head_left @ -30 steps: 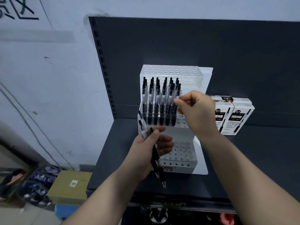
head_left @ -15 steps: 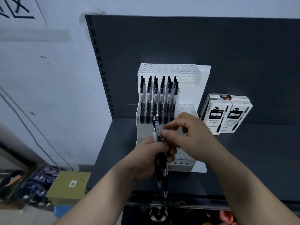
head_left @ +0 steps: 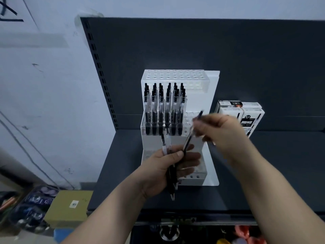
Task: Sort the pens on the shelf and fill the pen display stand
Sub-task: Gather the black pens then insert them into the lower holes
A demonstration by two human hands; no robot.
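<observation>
The left hand was raised palm-up with its fingers curled closed around pens, while the blurred right hand pinched one pen beside it.

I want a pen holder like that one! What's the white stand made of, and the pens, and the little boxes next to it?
The stand looks like smooth plastic, white and partly see-through: the pens show through its front wall. The pens look like clear plastic with black tops and grips. The boxes seem to be printed cardboard, judging by their folded edges, though that is less sure.
</observation>
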